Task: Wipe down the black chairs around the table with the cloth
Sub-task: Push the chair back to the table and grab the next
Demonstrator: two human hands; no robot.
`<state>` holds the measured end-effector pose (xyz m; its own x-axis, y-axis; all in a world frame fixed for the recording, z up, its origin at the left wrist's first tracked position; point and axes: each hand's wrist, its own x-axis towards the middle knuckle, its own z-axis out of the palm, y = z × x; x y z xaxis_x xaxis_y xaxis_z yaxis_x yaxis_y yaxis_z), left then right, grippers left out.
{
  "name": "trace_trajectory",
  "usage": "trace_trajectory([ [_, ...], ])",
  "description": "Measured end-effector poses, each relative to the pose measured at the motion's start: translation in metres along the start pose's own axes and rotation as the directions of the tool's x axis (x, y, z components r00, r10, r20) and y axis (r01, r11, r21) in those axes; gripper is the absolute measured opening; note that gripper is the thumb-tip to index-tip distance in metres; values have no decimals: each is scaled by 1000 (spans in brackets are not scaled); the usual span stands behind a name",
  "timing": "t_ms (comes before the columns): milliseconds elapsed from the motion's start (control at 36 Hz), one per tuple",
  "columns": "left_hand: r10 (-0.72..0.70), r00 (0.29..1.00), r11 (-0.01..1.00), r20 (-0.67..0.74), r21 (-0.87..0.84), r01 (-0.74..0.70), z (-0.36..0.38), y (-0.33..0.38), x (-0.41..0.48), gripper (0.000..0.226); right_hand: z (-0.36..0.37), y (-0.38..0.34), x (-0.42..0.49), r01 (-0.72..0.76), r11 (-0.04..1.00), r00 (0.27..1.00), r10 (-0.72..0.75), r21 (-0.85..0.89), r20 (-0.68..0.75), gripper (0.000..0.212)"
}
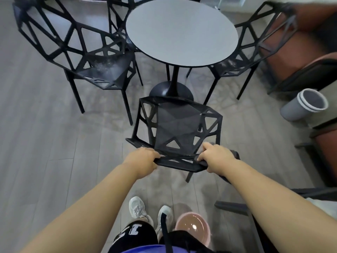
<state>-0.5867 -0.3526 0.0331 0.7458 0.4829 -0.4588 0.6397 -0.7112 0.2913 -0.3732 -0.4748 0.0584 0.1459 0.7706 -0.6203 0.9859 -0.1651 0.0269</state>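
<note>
Black lattice-frame chairs, four counted, ring one round grey table point(182, 31): near chair point(175, 125) on the side closest to the person, left chair point(102, 70), right chair point(229, 67), and far chair point(110, 17) behind the table, mostly hidden. Left hand point(142, 161) and right hand point(217, 159), set apart, each grip the top rail of the near chair's backrest. One pink basin point(191, 227) sits on the floor nearer than the table, beside two white sneakers point(136, 207). One grey bin point(291, 110) stands right of the table.
</note>
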Motion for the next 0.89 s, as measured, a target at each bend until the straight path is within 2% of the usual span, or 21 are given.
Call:
trace_trajectory([
  [83, -28, 998, 1000, 50, 14, 27, -5, 5, 1, 29, -8, 6, 2, -9, 1000, 999, 8, 29, 32, 44],
  [222, -95, 990, 995, 107, 3, 95, -21, -10, -2, 30, -32, 6, 10, -2, 998, 1000, 1, 60, 21, 37],
  [417, -212, 967, 977, 145, 31, 209, -49, -58, -20, 44, -78, -23, 42, 56, 998, 998, -56, 31, -1, 29],
  [500, -263, 951, 965, 161, 31, 261, -59, -90, -31, 46, -102, -50, 62, 96, 995, 995, -96, -2, -11, 23],
  [639, -329, 934, 942, 137, -18, 335, -84, -155, -54, 47, -144, -109, 102, 148, 988, 988, -150, -38, -41, 28],
  [889, -433, 894, 901, 113, 16, 434, -130, -298, -90, 47, -221, -227, 173, 220, 973, 971, -225, -64, -85, 26],
])
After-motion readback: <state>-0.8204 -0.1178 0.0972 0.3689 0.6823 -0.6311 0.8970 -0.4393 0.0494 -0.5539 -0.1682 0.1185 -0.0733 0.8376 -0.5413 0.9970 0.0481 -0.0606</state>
